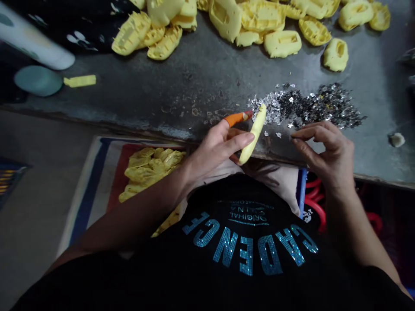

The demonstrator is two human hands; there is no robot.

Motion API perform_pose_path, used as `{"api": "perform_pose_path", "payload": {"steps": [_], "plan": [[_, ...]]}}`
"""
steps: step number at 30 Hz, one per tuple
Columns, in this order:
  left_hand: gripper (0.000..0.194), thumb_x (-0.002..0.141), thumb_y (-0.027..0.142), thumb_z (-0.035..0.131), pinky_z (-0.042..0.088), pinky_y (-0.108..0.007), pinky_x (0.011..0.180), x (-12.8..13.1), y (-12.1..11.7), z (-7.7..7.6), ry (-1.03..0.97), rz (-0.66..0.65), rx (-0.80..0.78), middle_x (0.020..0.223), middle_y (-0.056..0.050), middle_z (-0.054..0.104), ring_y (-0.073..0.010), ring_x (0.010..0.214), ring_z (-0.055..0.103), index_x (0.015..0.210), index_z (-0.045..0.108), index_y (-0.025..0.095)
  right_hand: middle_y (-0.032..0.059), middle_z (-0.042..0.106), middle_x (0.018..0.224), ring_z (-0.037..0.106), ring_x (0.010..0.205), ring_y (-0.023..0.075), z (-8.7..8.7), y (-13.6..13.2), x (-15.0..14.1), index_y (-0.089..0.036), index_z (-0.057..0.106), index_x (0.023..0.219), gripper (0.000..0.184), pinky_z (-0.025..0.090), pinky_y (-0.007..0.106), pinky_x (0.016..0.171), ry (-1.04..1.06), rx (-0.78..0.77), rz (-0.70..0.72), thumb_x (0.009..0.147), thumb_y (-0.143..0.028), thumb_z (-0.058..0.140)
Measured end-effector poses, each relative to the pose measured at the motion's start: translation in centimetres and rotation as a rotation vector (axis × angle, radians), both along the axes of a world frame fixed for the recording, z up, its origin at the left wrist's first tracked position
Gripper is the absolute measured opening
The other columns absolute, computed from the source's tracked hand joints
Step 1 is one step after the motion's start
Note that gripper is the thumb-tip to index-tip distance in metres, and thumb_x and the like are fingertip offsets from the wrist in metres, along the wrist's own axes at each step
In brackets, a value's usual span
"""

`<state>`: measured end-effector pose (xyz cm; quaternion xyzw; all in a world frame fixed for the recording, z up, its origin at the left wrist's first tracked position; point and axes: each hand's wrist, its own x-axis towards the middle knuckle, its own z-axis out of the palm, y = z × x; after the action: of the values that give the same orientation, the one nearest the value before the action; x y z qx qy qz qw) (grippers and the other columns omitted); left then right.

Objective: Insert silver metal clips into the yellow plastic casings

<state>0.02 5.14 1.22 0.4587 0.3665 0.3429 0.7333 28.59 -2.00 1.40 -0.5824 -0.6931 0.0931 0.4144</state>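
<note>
My left hand (215, 151) is shut on a narrow yellow moulded piece (253, 134), which stands tilted just over the table's near edge. An orange finger cover (236, 118) sits on one finger of that hand, its tip touching the top of the piece. My right hand (326, 149) hangs open beside it, fingers curled, holding nothing I can see. Its fingertips are close to a heap of silvery-grey flakes (308, 106). Several hollow yellow moulded shells (282, 43) lie in a loose pile further along the table.
The worn grey metal table (194, 82) has a dark near edge. Below it, several yellow pieces (149, 170) rest on a striped cloth (110, 181) in my lap area. A teal disc (38, 80), yellow strip (79, 80) and white bottle (32, 39) lie far left. Red coils (316, 205) show lower right.
</note>
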Motion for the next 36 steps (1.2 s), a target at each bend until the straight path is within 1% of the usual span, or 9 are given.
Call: {"api": "perform_pose_path", "payload": {"steps": [4,8,10,14,19,25,29,31,36], "plan": [[0.076,0.087,0.050,0.104,0.055,-0.026,0.065,0.2,1.9,0.1,0.177,-0.006,0.187,0.110,-0.006,0.083,-0.0195,0.084,0.073,0.154,0.078,0.023,0.0034,0.086,0.108,0.079,0.100,0.0282,-2.3,-0.6,1.1,-0.031,0.085,0.105,0.006,0.055,0.047,0.092,-0.095,-0.001,-0.053,0.105,-0.026,0.082],[0.074,0.086,0.043,0.103,0.058,-0.031,0.074,-0.3,1.4,0.3,0.210,0.092,0.258,0.119,-0.007,0.084,-0.0212,0.090,0.072,0.153,0.080,0.024,0.0028,0.084,0.105,0.075,0.100,0.0283,-3.2,-0.2,0.8,-0.032,0.084,0.108,0.005,0.049,0.047,0.092,-0.157,0.019,-0.062,0.108,-0.028,0.081],[0.064,0.093,0.048,0.096,0.058,-0.032,0.077,-0.8,0.6,0.3,0.109,0.181,0.206,0.123,-0.006,0.086,-0.0248,0.100,0.075,0.151,0.081,0.028,0.0033,0.083,0.104,0.072,0.100,0.0292,-3.3,0.7,0.3,-0.033,0.083,0.109,0.006,0.046,0.047,0.091,-0.232,0.034,-0.036,0.110,-0.031,0.078],[0.060,0.101,0.063,0.083,0.051,-0.028,0.064,-1.8,-1.3,0.4,-0.028,0.306,0.034,0.130,-0.006,0.088,-0.0311,0.117,0.082,0.152,0.078,0.031,0.0035,0.080,0.105,0.064,0.103,0.0302,-3.4,3.1,-1.1,-0.034,0.079,0.108,0.007,0.044,0.050,0.093,-0.419,0.034,0.062,0.113,-0.034,0.075],[0.068,0.101,0.071,0.079,0.051,-0.025,0.050,-3.2,-3.3,0.4,-0.099,0.220,-0.193,0.135,-0.014,0.089,-0.0288,0.095,0.086,0.150,0.077,0.025,0.0032,0.068,0.091,0.059,0.095,0.0284,-3.3,5.4,-1.6,-0.031,0.069,0.090,0.023,0.050,0.053,0.098,-0.512,0.021,0.159,0.113,-0.033,0.070],[0.073,0.102,0.074,0.079,0.061,-0.024,0.049,-3.8,-4.2,-1.2,-0.316,-0.069,-0.363,0.144,-0.018,0.088,-0.0369,0.106,0.093,0.155,0.074,0.024,0.0040,0.067,0.083,0.062,0.089,0.0270,-0.4,6.1,-2.0,-0.028,0.066,0.085,0.020,0.054,0.051,0.091,-0.403,-0.027,0.193,0.103,-0.029,0.075],[0.079,0.105,0.075,0.078,0.069,-0.029,0.055,-3.5,-4.4,-2.3,-0.444,-0.242,-0.431,0.146,-0.021,0.087,-0.0407,0.111,0.093,0.166,0.066,0.025,0.0017,0.078,0.094,0.070,0.082,0.0216,3.1,4.8,-3.7,-0.026,0.073,0.096,0.011,0.056,0.041,0.076,0.011,-0.172,0.417,0.106,-0.028,0.077],[0.081,0.105,0.076,0.079,0.071,-0.031,0.058,-3.2,-4.6,-2.4,-0.474,-0.281,-0.438,0.144,-0.019,0.087,-0.0400,0.109,0.094,0.169,0.064,0.028,-0.0001,0.079,0.091,0.070,0.078,0.0207,4.4,4.2,-4.4,-0.028,0.073,0.095,0.012,0.057,0.041,0.073,0.120,-0.251,0.510,0.105,-0.028,0.080],[0.083,0.107,0.077,0.079,0.075,-0.033,0.063,-2.5,-5.0,-2.3,-0.481,-0.308,-0.426,0.147,-0.016,0.086,-0.0362,0.105,0.094,0.175,0.058,0.034,0.0004,0.077,0.087,0.070,0.078,0.0211,5.7,3.9,-5.0,-0.029,0.072,0.091,0.012,0.055,0.039,0.070,0.058,-0.305,0.528,0.100,-0.027,0.080]]}}
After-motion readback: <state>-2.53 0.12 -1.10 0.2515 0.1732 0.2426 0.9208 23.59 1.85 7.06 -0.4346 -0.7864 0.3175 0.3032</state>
